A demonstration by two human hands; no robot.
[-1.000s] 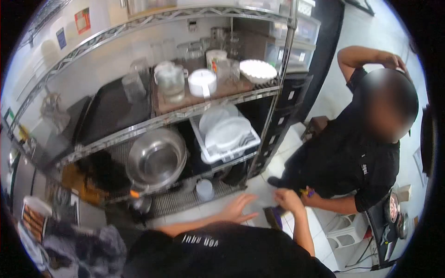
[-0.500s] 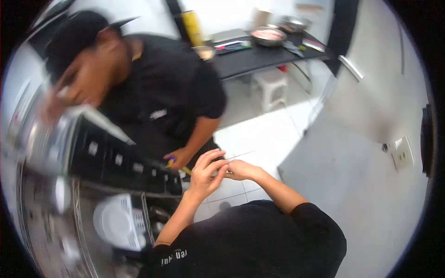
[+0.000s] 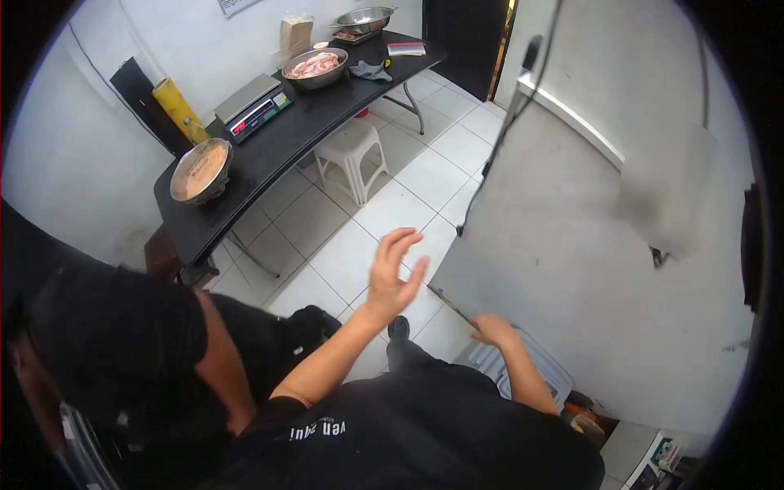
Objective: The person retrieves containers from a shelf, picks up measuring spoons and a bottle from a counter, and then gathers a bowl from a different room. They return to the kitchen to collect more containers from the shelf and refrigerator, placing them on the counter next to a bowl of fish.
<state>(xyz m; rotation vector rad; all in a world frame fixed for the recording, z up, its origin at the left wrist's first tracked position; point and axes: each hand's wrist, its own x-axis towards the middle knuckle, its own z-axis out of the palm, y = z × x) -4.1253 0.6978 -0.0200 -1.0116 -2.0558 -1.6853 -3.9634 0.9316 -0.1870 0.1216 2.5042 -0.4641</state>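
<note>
Raised over the tiled floor at the centre, my left hand (image 3: 395, 276) has its fingers apart and holds nothing. Lower and to the right, my right hand (image 3: 495, 330) is beside the bottom edge of a large grey panel (image 3: 555, 269); its fingers are partly blurred and hidden, so its grip cannot be made out. A grey plastic lid or crate (image 3: 535, 367) shows beneath my right forearm.
A person in black (image 3: 122, 351) is close at the left. A black table (image 3: 286, 131) holds a scale (image 3: 260, 113), a bowl of raw meat (image 3: 314, 67) and a bowl of tan powder (image 3: 200, 170). A white stool (image 3: 353, 149) stands by it.
The view has turned toward the table and grey panel. My hands, close together before, are now apart, the right one lower by the panel. The other person appears lower at the left.
</note>
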